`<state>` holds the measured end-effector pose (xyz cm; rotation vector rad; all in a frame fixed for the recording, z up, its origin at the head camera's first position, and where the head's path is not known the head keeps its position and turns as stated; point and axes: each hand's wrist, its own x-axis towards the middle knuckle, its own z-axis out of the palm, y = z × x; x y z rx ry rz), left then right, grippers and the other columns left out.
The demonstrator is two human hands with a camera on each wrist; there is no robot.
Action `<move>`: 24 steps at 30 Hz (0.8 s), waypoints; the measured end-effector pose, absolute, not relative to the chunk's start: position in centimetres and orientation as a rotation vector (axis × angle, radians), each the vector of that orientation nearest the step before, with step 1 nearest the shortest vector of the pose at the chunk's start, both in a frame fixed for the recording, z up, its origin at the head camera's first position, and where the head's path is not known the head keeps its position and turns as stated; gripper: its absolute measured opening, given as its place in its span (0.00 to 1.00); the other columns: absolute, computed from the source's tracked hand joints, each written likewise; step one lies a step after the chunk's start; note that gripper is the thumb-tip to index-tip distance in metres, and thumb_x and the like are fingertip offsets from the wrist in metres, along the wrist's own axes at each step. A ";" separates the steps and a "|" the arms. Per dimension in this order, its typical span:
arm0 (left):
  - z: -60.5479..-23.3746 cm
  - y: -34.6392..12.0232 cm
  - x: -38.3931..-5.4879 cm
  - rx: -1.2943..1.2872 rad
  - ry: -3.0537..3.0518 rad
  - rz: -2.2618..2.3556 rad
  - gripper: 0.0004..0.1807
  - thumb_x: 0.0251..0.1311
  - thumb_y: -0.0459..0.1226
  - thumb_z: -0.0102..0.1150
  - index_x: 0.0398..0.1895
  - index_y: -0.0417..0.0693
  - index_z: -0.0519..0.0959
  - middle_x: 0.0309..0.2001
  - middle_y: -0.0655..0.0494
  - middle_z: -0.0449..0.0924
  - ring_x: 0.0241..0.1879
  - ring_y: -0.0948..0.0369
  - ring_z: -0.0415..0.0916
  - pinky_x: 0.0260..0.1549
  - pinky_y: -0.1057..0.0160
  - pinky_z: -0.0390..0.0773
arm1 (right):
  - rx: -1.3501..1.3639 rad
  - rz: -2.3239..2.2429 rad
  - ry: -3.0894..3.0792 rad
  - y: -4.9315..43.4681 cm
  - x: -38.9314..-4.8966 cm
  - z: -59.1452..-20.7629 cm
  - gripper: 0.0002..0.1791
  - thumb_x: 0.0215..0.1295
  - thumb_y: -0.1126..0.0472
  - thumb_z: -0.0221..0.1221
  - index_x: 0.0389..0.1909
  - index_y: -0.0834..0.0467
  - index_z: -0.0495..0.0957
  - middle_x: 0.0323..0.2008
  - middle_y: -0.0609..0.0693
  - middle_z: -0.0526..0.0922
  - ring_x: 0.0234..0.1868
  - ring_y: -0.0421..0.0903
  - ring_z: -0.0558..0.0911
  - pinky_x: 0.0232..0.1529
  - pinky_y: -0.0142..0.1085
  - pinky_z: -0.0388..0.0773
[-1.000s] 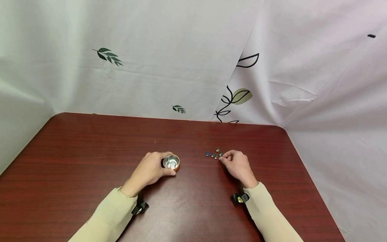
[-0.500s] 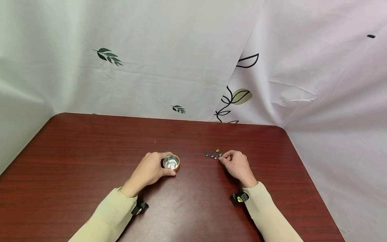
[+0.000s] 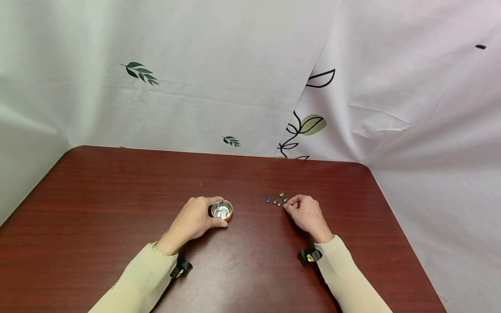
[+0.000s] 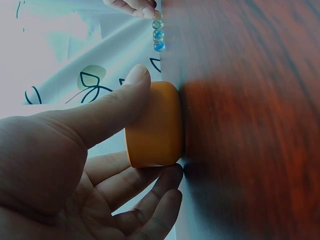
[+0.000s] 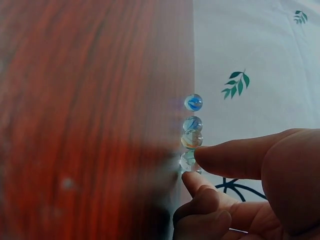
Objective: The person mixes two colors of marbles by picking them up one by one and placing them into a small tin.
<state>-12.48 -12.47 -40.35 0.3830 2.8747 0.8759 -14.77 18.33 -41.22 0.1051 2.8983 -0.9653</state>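
Observation:
My left hand (image 3: 195,219) grips a small round cup (image 3: 222,210), orange outside and silvery inside, standing upright on the table. In the left wrist view the thumb lies along one side of the orange cup (image 4: 156,125) and the fingers curl round the other. My right hand (image 3: 307,215) is at a small cluster of glass marbles (image 3: 275,201). From the right wrist, a clear marble (image 5: 188,161) shows between the thumb and index fingertips, which pinch it low at the tabletop. Beside it sit a blue-swirled marble (image 5: 193,102) and a yellowish one (image 5: 192,139).
The dark red wooden table (image 3: 129,187) has rounded far corners. A pale curtain (image 3: 188,78) with leaf prints hangs just behind its far edge and along the sides. A stretch of tabletop separates the cup from the marbles.

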 end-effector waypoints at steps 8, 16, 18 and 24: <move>-40.5 -12.4 -12.6 0.380 2.872 0.876 0.31 0.46 0.47 0.80 0.57 0.54 0.83 0.38 0.59 0.86 0.47 0.45 0.78 0.47 0.50 0.76 | 0.090 -0.980 2.903 18.3 -14.5 -41.2 0.06 0.66 0.58 0.62 0.32 0.54 0.85 0.24 0.43 0.82 0.27 0.43 0.75 0.31 0.36 0.71; -40.4 -12.4 -12.6 0.393 2.877 0.881 0.31 0.47 0.46 0.80 0.57 0.53 0.84 0.38 0.59 0.86 0.46 0.46 0.79 0.47 0.49 0.76 | 0.077 -0.986 2.919 18.5 -14.4 -41.3 0.06 0.66 0.58 0.62 0.32 0.54 0.85 0.23 0.43 0.82 0.26 0.43 0.74 0.30 0.36 0.69; -40.4 -12.4 -12.6 0.399 2.878 0.884 0.30 0.47 0.46 0.80 0.56 0.54 0.84 0.38 0.59 0.87 0.45 0.47 0.79 0.47 0.49 0.75 | 0.078 -0.981 2.923 18.4 -14.4 -41.3 0.06 0.66 0.58 0.62 0.31 0.54 0.86 0.23 0.43 0.82 0.27 0.43 0.74 0.31 0.36 0.69; -40.3 -12.4 -12.6 0.411 2.882 0.886 0.29 0.47 0.46 0.80 0.56 0.53 0.84 0.37 0.60 0.86 0.44 0.49 0.79 0.48 0.49 0.75 | 0.060 -0.966 2.928 18.4 -14.2 -41.1 0.06 0.66 0.59 0.63 0.31 0.55 0.86 0.23 0.43 0.82 0.26 0.42 0.74 0.30 0.36 0.70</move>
